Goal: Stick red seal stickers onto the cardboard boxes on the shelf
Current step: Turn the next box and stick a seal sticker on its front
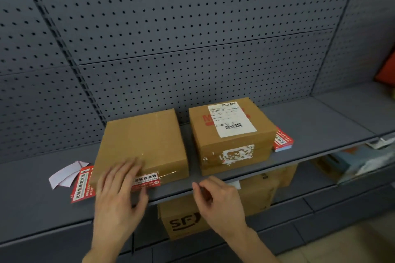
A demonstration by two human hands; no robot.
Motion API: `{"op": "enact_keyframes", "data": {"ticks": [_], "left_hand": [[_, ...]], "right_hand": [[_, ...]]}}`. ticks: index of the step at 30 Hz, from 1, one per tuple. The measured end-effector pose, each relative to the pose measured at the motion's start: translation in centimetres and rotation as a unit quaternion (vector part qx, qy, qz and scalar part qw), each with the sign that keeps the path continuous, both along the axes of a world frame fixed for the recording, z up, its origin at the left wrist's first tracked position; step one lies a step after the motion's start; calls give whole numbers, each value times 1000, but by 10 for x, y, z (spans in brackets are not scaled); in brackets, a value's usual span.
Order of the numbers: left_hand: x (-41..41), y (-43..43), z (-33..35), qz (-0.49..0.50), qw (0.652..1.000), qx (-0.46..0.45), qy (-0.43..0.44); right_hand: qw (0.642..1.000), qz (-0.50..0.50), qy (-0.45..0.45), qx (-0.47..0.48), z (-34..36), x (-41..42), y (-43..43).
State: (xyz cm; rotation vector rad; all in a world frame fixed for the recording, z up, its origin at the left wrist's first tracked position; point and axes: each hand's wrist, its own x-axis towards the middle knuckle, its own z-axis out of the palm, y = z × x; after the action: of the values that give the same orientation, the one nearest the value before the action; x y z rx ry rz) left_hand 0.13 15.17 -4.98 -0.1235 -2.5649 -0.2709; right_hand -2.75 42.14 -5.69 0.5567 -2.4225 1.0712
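Two cardboard boxes stand side by side on the grey shelf (pixel 310 126). The left box (pixel 143 139) has a red seal sticker (pixel 147 180) across its front lower edge. My left hand (pixel 119 194) lies flat on that box's front left corner, fingers spread, partly covering the sticker. The right box (pixel 230 134) carries a white shipping label on top and a torn white patch on its front. My right hand (pixel 218 198) hovers below the shelf edge, fingers loosely curled, holding nothing visible. A red sticker sheet (pixel 80 183) lies left of the left box. A stack of red stickers (pixel 283 140) sits right of the right box.
White backing paper (pixel 66 174) lies on the shelf at the left. A grey pegboard wall (pixel 192 38) backs the shelf. Under the shelf stand an SF-printed carton (pixel 181 222) and more cartons. An orange object (pixel 386 70) is at the far right.
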Motion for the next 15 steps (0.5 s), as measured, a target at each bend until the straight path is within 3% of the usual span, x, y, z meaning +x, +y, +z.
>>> {"op": "enact_keyframes", "data": {"ticks": [4, 15], "left_hand": [[-19, 30, -3, -12, 998, -40, -37], [-29, 37, -17, 102, 985, -139, -28]], "right_hand": [[999, 35, -4, -18, 1, -5, 18], [987, 138, 40, -65, 9, -23, 99]]}}
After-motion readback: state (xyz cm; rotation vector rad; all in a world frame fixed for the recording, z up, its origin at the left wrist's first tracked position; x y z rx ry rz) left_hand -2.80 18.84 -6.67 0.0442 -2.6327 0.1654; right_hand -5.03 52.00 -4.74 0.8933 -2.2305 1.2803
